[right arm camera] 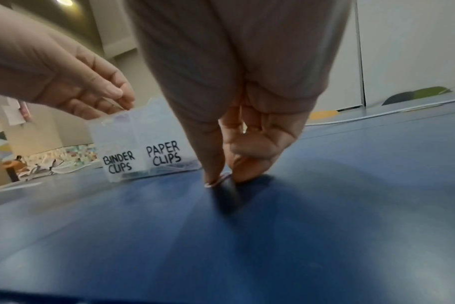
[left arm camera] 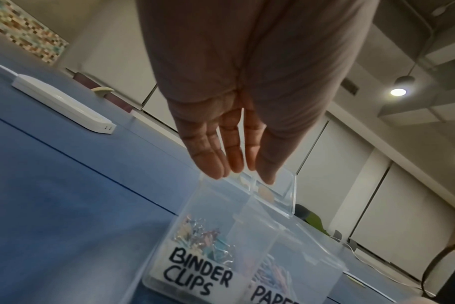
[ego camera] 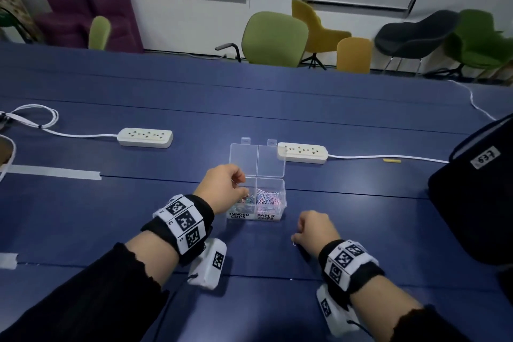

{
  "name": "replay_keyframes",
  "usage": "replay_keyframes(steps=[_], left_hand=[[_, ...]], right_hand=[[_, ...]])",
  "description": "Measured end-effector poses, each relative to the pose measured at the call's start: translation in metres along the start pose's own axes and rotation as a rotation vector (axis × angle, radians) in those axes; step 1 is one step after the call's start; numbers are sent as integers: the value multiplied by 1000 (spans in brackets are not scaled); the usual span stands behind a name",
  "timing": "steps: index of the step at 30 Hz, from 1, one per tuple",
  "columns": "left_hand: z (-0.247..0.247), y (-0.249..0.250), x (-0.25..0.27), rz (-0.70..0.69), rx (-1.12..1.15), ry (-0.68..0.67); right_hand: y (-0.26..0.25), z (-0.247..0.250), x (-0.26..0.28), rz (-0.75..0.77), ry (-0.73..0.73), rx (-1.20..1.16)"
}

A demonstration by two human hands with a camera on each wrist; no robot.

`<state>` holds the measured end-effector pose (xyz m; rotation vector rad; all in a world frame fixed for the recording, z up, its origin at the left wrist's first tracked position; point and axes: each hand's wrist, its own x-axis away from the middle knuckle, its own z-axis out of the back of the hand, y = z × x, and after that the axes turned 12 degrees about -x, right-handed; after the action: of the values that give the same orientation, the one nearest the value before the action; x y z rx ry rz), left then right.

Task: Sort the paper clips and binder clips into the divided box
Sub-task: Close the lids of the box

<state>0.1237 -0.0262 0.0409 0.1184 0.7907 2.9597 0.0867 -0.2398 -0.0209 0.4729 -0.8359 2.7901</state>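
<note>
A clear divided box [ego camera: 284, 198] stands on the blue table with its lid [ego camera: 256, 159] folded back. The left compartment, labelled BINDER CLIPS, holds coloured binder clips [ego camera: 247, 201] [left arm camera: 200, 236]. The right one, labelled PAPER CLIPS, holds pastel paper clips [ego camera: 268, 197] [left arm camera: 273, 271]. My left hand [ego camera: 244, 191] [left arm camera: 237, 174] [right arm camera: 122, 100] hovers over the binder-clip side, fingers straight and holding nothing. On the table to the right and in front of the box [right arm camera: 143, 144], my right hand [ego camera: 295, 240] [right arm camera: 222, 180] pinches a small clip [ego camera: 294, 243] [right arm camera: 217, 182] between thumb and forefinger; its kind is unclear.
Two white power strips [ego camera: 145, 136] [ego camera: 302, 152] lie behind the box, cables trailing outward. A black bag [ego camera: 477, 197] sits at the right edge. A strip of tape [ego camera: 55, 171] is stuck at the left. Chairs stand beyond the far edge.
</note>
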Motion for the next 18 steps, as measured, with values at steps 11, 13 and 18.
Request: replay_keyframes(steps=[11,13,18], left_hand=[[15,-13,32,-80,-26,-55],[18,-17,35,-74,-11,-48],[25,-20,42,-77,-25,-31]], right_hand=[[-7,-9,19,22,-75,314],[-3,-9,22,17,-75,331],[-12,2,29,59,-16,173]])
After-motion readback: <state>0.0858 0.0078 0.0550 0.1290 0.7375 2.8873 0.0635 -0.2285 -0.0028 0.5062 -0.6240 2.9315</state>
